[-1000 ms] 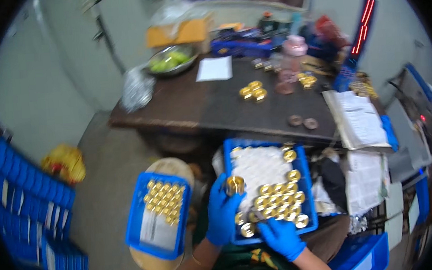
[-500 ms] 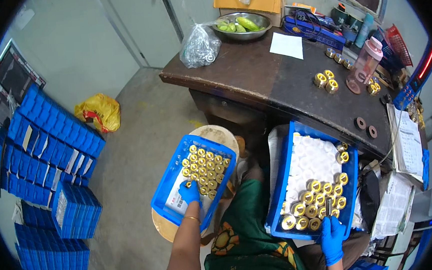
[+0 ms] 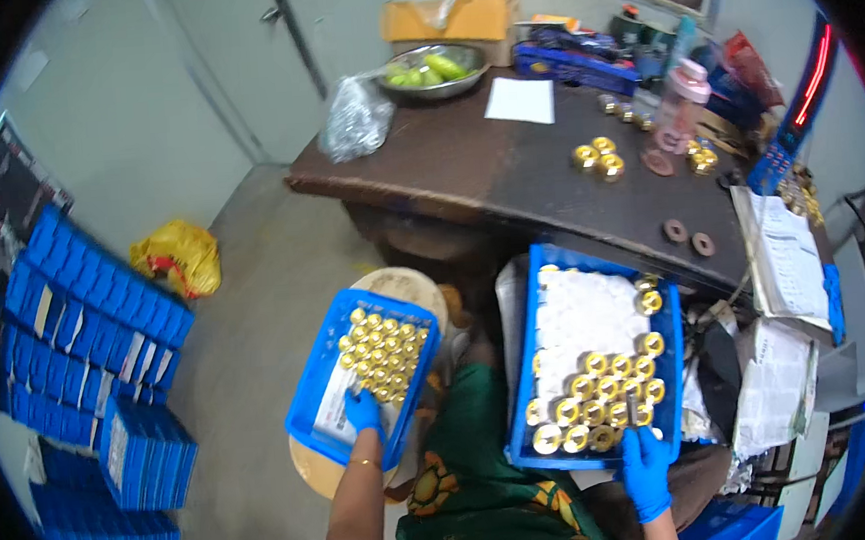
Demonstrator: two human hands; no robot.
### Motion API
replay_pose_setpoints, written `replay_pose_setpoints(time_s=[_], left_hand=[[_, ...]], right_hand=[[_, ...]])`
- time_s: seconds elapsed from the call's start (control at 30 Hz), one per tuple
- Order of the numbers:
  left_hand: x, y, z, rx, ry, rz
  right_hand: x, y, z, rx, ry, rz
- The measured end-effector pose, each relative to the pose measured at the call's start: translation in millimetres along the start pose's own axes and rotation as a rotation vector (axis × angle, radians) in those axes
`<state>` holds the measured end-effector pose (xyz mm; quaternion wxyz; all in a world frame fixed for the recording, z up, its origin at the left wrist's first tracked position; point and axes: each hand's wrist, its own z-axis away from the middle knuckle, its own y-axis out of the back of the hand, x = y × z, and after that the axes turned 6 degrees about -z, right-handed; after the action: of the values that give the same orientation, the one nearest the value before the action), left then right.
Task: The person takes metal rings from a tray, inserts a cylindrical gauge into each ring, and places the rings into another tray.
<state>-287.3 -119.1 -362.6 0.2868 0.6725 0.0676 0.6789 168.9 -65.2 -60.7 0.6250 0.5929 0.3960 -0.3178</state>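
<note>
My left hand (image 3: 363, 412), in a blue glove, reaches into the smaller blue tray (image 3: 309, 441) on the left. Its fingers are pinched at a small brass fitting (image 3: 356, 387) beside the near rows; the grip is partly hidden and blurred. Several brass fittings (image 3: 386, 345) stand in rows in that tray, next to a white label sheet (image 3: 335, 407). My blue-gloved right hand (image 3: 647, 471) is closed around the lower end of a short steel cylinder (image 3: 633, 408) at the near edge of the larger blue tray (image 3: 528, 404). Larger brass rings (image 3: 582, 388) crowd that tray's near part.
The smaller tray rests on a round stool (image 3: 311, 469). Behind both trays stands a dark desk (image 3: 426, 175) with a pink bottle (image 3: 682, 102), loose brass rings (image 3: 600, 161) and a metal bowl (image 3: 439, 74). Stacked blue trays (image 3: 104, 303) fill the left side.
The whole view has shifted, so the trays and desk sit further left in it. Both hands stay at their trays, the left at the small fittings, the right still gripping the steel cylinder.
</note>
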Motion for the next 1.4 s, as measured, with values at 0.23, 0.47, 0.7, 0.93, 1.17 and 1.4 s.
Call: replay_pose_setpoints(time_s=[0.23,0.47,0.7,0.93,1.17,1.4], left_hand=[[268,-60,128,-0.372,-0.883,0.074],[352,-188,283,-0.964,-1.314,-0.040],[354,-212,292,-1.003,-1.081,-0.200],[394,-91,291,-1.495,-0.938,0.150],[393,-41,295,-1.818,-0.118,0.492],[401,-4,311,-1.549,-0.373,0.407]], right_hand=[[8,1,-4,-0.005,0.008,-0.133],[9,5,13,-0.034,-0.022,-0.195],[8,22,17,0.040,-0.012,-0.139],[-3,23,-10,0.066,-0.047,-0.256],[-21,13,-13,0.117,-0.071,-0.375],[-17,4,-12,0.225,0.241,0.281]])
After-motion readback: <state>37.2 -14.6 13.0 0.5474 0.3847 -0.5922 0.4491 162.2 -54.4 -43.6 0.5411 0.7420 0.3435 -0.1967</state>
